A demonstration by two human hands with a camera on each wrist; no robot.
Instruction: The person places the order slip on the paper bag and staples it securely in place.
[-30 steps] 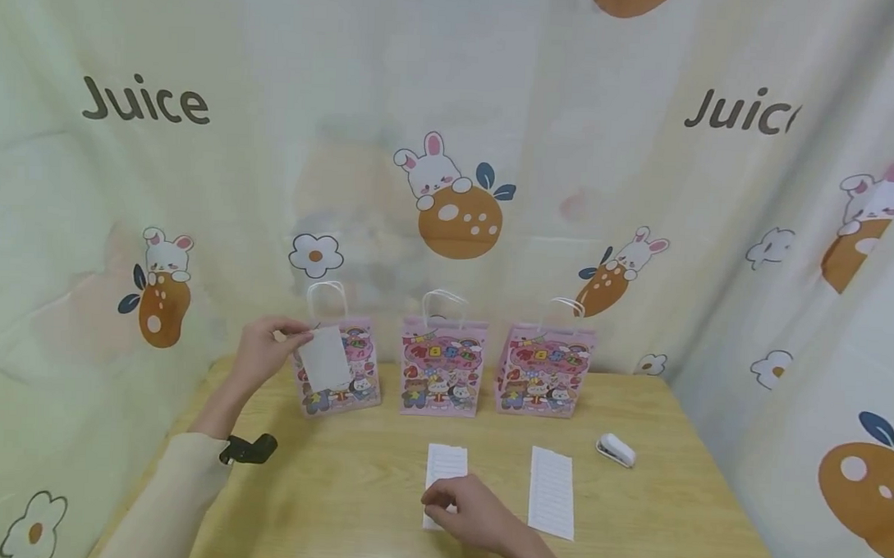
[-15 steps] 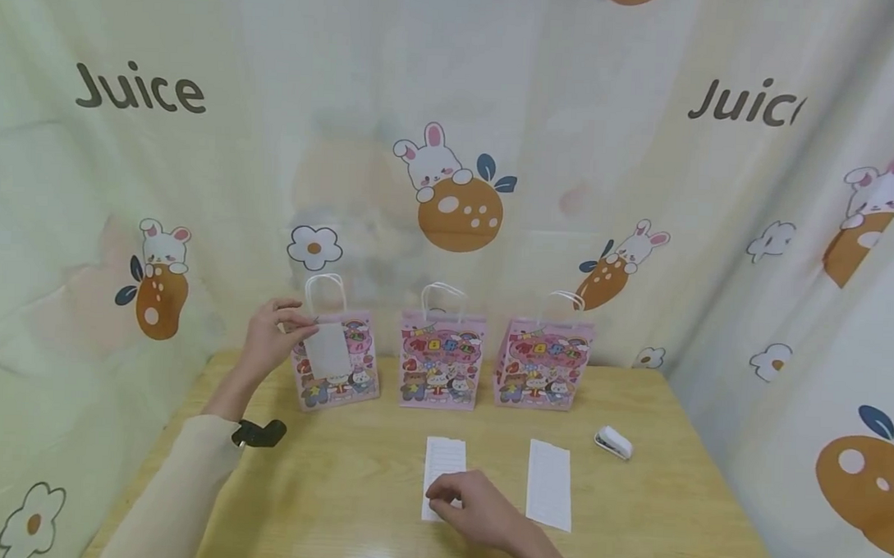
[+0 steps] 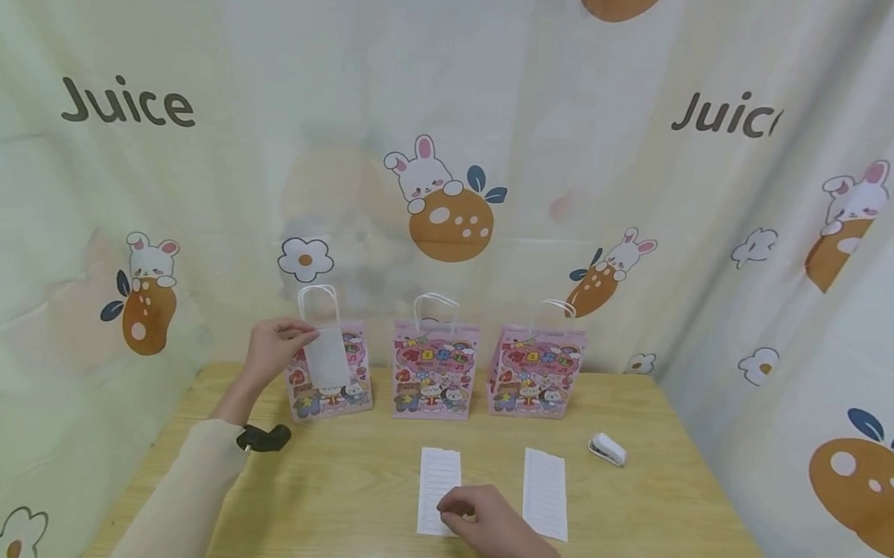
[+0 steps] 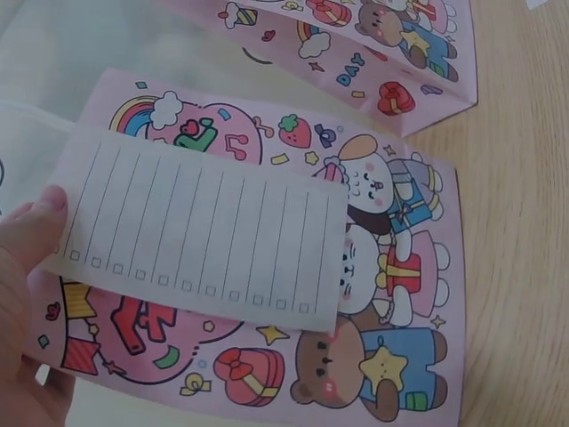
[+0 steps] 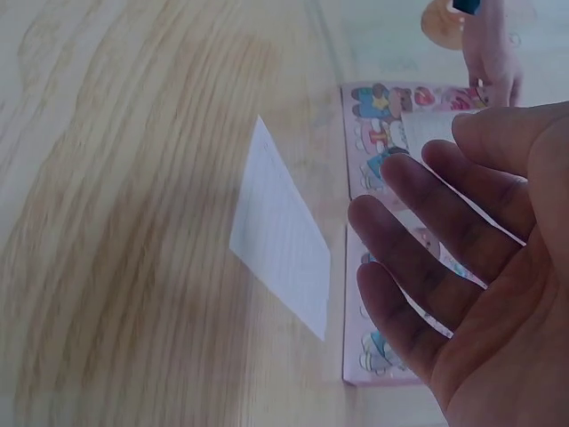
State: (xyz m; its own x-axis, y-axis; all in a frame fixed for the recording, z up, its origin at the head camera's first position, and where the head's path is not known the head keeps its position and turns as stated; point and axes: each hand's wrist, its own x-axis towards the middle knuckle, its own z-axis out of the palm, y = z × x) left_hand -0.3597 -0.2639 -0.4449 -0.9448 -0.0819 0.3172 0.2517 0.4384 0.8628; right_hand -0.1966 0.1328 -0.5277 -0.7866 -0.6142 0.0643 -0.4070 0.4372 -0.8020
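The left hand [image 3: 276, 347] pinches a ruled sheet [image 4: 196, 227] by its upper end, thumb on the paper; its other fingers are largely hidden. The sheet is in front of the left bag [image 3: 308, 401], near its handles. Its long axis runs nearly upright, the free short end pointing down at the printed animals. The ruled lines cross its short way, each ending in a small box along the left long side. The paper hides the middle of the bag's colourful lettering, which I cannot make out.

The right hand [image 3: 486, 520] holds nothing, its fingers loosely curved and slightly apart, and it covers the lower right corner of the middle sheet [image 3: 438, 480]. That sheet and the right sheet [image 3: 545, 492] lie on the counter [image 3: 351, 497], long axes pointing towards the middle bag [image 3: 433, 369] and right bag [image 3: 536, 372]. "DAY" reads on the middle bag's side. The curtain [image 3: 366, 63] says "Juice" twice, the right one cut off by a fold.
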